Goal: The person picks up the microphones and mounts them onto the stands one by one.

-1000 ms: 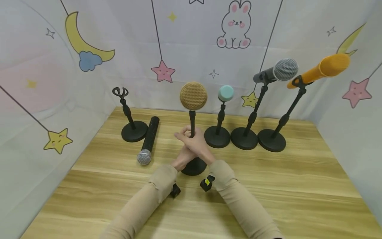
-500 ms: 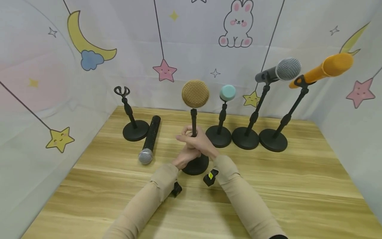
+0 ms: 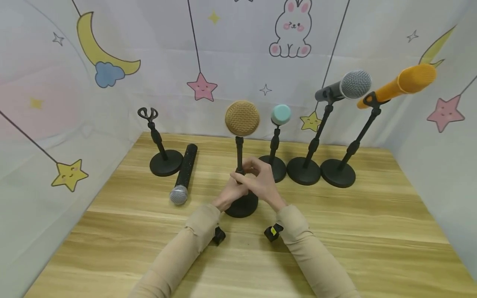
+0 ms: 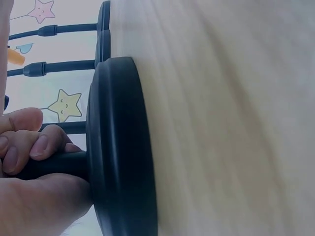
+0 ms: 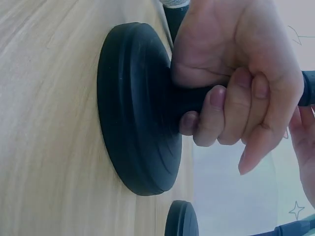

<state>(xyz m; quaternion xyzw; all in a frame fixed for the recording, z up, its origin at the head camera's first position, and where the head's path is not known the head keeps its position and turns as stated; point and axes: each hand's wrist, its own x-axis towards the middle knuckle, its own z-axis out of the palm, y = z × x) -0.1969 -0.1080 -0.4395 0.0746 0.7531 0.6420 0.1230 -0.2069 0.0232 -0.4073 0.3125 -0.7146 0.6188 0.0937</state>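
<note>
A gold round microphone (image 3: 242, 118) with a mesh face tops an upright black microphone stand (image 3: 239, 150), in front of me in the head view. My left hand (image 3: 232, 192) grips the pole low down, just above the round base (image 5: 138, 108); its curled fingers show in both wrist views. Higher up, my right hand (image 3: 261, 180) holds the pole at its collar, the thumb across the front and the fingers bent on the right side. At the right edge of the right wrist view, only part of the right hand shows. The base stays flat on the table.
Behind to the right stand a mint-topped microphone (image 3: 281, 114), a grey microphone (image 3: 355, 84) and an orange microphone (image 3: 415, 79) on stands. To the left, a black microphone (image 3: 185, 176) lies beside a stand with a bare clip (image 3: 148, 113). Printed cloth (image 3: 238, 49) hangs behind the wooden table (image 3: 335, 231).
My right hand has turned about the pole, its wrist and forearm shifting right, so the hands cross less. The left hand keeps its grip low on the stand.
</note>
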